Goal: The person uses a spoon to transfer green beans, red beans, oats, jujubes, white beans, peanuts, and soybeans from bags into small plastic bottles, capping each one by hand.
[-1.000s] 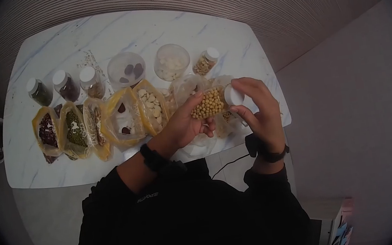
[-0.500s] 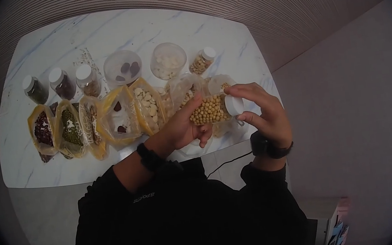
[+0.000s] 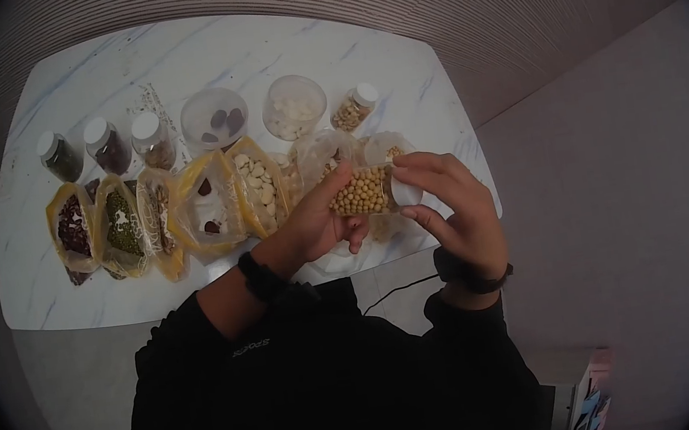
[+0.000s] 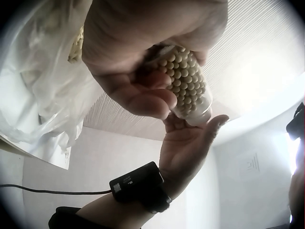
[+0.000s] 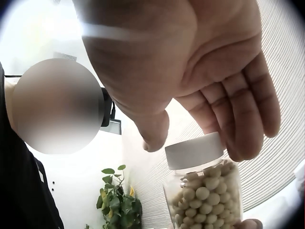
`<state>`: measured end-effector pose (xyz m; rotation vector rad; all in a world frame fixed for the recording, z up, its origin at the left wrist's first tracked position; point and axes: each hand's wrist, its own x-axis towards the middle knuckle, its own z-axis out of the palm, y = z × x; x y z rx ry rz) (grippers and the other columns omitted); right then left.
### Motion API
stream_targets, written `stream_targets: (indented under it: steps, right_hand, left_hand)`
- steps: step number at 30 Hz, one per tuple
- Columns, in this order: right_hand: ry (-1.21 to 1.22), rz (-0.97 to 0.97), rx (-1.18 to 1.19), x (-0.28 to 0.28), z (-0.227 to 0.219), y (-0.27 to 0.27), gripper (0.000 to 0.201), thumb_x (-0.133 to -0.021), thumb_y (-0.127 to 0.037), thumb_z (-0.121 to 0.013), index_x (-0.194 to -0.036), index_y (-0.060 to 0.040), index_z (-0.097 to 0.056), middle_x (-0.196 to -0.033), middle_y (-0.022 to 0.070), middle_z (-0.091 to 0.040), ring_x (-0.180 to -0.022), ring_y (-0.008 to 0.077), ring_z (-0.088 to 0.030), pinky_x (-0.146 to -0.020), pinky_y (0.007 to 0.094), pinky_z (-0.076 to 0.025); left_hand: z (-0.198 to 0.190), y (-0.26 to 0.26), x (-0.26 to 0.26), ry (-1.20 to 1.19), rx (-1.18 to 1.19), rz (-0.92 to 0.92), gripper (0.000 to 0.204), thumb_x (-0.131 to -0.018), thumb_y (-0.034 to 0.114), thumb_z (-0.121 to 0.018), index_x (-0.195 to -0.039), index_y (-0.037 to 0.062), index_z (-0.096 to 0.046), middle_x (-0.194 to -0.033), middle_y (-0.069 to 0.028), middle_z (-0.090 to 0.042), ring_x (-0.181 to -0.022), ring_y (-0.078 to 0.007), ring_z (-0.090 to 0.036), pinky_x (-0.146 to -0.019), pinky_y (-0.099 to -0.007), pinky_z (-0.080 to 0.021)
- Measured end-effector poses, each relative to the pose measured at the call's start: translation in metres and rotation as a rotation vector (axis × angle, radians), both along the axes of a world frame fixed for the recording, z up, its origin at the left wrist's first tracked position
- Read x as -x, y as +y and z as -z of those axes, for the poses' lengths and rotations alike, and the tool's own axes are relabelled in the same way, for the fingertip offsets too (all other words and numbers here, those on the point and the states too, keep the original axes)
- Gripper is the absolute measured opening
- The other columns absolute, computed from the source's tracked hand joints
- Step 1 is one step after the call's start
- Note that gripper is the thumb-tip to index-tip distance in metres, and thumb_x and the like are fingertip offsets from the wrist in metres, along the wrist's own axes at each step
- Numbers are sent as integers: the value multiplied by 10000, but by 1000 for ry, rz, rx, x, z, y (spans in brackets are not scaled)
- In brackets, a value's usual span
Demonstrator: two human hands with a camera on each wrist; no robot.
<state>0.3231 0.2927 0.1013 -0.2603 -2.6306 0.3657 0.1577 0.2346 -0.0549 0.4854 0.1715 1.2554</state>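
My left hand (image 3: 319,221) grips a clear jar of soybeans (image 3: 362,193) round its body, tipped sideways above the right part of the table. Its white lid (image 5: 194,150) sits on the jar's mouth and points to the right. Around the lid stands my right hand (image 3: 457,205), fingers fairly straight. In the right wrist view its fingertips are right at the lid's far side, while the thumb (image 5: 157,132) is spread apart from the lid. Below the jar are clear plastic bags (image 3: 328,150) with pale contents.
Open yellow bags of red beans (image 3: 73,228), green beans (image 3: 124,225) and other dry goods line the front. Behind them stand several white-lidded jars (image 3: 60,157), a tub with dark pieces (image 3: 215,119), a tub with pale pieces (image 3: 294,108) and another filled jar (image 3: 354,108).
The jar and both hands have shifted slightly left in the head view, along with the table. My right hand has turned about the lid, its fingers and thumb changing position there.
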Motion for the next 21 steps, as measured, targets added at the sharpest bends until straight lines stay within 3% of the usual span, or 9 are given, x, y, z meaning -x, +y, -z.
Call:
stream_targets:
  steps: [2,6,8,9,11,17,21]
  right_hand:
    - [-115,271,159,-4,-4,-9,539,-718,-259,-809,-1164,-22,-622,-1059,138,-644,-866,281,-635,-766,340,-512]
    - [7,221,167,0,0,-9,493,-723,-232,-808,-1135,-24,-633,-1008,129,-649,-834,264,-639,-731,330,-516]
    - [111,88,41,4,3,-11,480,-721,-227,-814,-1116,-20,-638,-932,119,-656,-756,262,-640,-698,340,-519]
    - [109,88,42,3,1,-13,480,-721,-227,-814,-1116,-20,-638,-932,119,-656,-756,262,-640,-698,340,-519]
    - [-48,303,179,0,-4,-19,463,-739,-190,-800,-1141,-28,-636,-1009,127,-646,-813,255,-643,-712,336,-527]
    - [54,134,125,1,3,-16,417,-773,-126,-767,-1158,-42,-633,-1070,137,-612,-894,244,-639,-710,312,-538]
    - [-2,189,165,0,2,-15,419,-774,-124,-767,-1159,-40,-626,-1068,139,-611,-887,250,-638,-710,308,-537]
  left_hand:
    - [-3,-1,-2,15,12,10,586,-989,584,-298,-1171,78,-530,-677,-53,-530,-559,-221,-591,-467,-336,-494]
    - [-2,-3,-2,-7,30,11,587,-991,576,-303,-1186,71,-532,-696,-56,-554,-561,-214,-594,-460,-334,-493]
    - [2,0,0,-17,13,-6,592,-990,577,-302,-1191,70,-532,-715,-63,-572,-560,-213,-595,-460,-335,-494]
    - [3,1,1,-22,-6,-20,597,-990,578,-302,-1196,68,-531,-733,-69,-590,-559,-212,-597,-460,-337,-495]
    - [3,0,-1,-37,7,4,600,-989,579,-302,-1192,64,-533,-737,-70,-594,-555,-213,-597,-459,-336,-495]
    - [-5,-2,0,39,16,-19,597,-990,581,-302,-1165,65,-545,-697,-50,-550,-559,-209,-594,-469,-332,-498]
    - [1,0,-1,41,32,-25,600,-989,594,-291,-1130,72,-551,-687,-41,-527,-575,-200,-585,-479,-333,-492]
